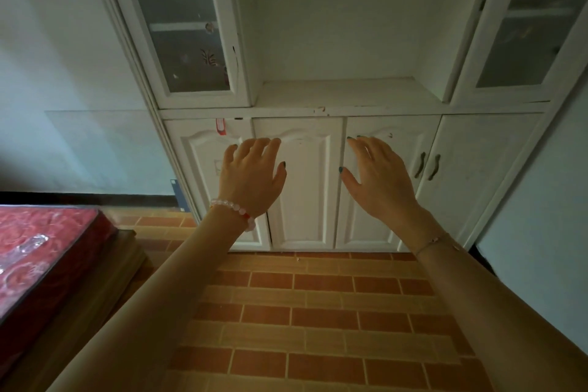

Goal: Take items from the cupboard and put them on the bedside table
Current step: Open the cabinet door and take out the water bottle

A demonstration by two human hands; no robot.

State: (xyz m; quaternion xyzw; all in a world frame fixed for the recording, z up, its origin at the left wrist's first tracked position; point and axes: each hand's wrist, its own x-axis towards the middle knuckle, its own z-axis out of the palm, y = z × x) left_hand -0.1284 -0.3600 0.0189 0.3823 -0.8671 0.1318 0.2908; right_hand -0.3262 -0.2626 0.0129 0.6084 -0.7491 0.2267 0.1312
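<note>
As both arms stretch forward, the left hand point(251, 175) and right hand point(378, 178) hang side by side in front of the tall white painted wooden cupboard point(334, 41), backs to the camera. The fingers point(264, 149) of each hand are straight, slightly spread and holding nothing, with dark polish on the nails. The cupboard stands straight ahead, and the fingertips line up with the arched tops of its two middle raised-panel lower doors point(302, 194), one hand per door. Whether skin meets paint, I cannot tell. Both doors sit closed.

Just right of the right hand, a pair of curved dark metal handles point(426, 165) hang on the neighbouring doors. Above, an open niche sits between two frosted glass doors point(187, 41) with faint floral decals. A small red tag point(220, 127) clings near the top of the far-left lower door.

A pale pink bead bracelet point(235, 212) circles the left wrist, a thin chain bracelet point(436, 240) the right. Below, an orange brick-pattern floor point(318, 312); at left, a red patterned mattress point(41, 248) with glossy plastic on it.
</note>
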